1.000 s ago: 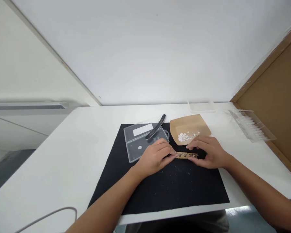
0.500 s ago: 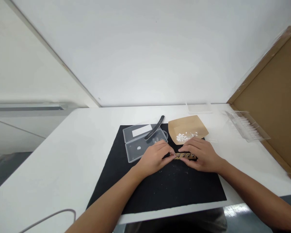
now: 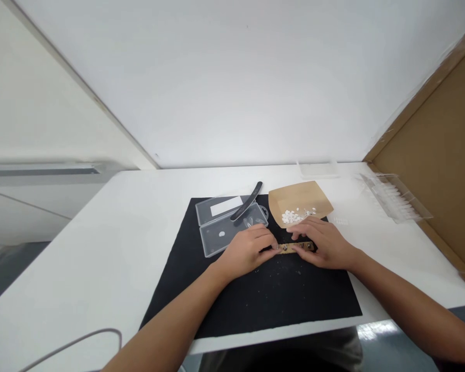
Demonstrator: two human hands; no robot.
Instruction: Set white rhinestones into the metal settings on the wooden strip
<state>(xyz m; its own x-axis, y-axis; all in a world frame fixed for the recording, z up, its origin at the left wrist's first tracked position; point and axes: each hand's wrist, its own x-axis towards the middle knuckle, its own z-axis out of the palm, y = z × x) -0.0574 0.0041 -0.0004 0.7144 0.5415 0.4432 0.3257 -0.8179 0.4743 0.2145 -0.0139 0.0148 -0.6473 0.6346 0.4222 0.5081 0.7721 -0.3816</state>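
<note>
On the black mat lies a short tan strip (image 3: 290, 248) with several small metal pegs along it. My left hand (image 3: 250, 249) is closed in a pinch at the strip's left end; a tiny pale bit shows at the fingertips, too small to make out. My right hand (image 3: 322, 243) lies over the strip's right part, its thumb touching the strip and its index finger raised apart from the thumb. Behind the hands, a tan paper tray (image 3: 300, 196) holds small white pieces (image 3: 290, 216). An open clear plastic case (image 3: 213, 238) with a few clear pieces in it lies beyond my left hand.
A dark curved nail file (image 3: 247, 202) rests across the case. The black mat (image 3: 256, 305) carries pale specks. At the right stand a clear box of nail tips (image 3: 397, 199) and a cardboard wall (image 3: 437, 139). A clear tray (image 3: 318, 169) sits at the back; a cable (image 3: 89, 336) lies front left.
My right index finger has lifted away from the thumb. One metal peg near the strip's middle, visible before, no longer shows by the thumb. My left hand keeps its pinch.
</note>
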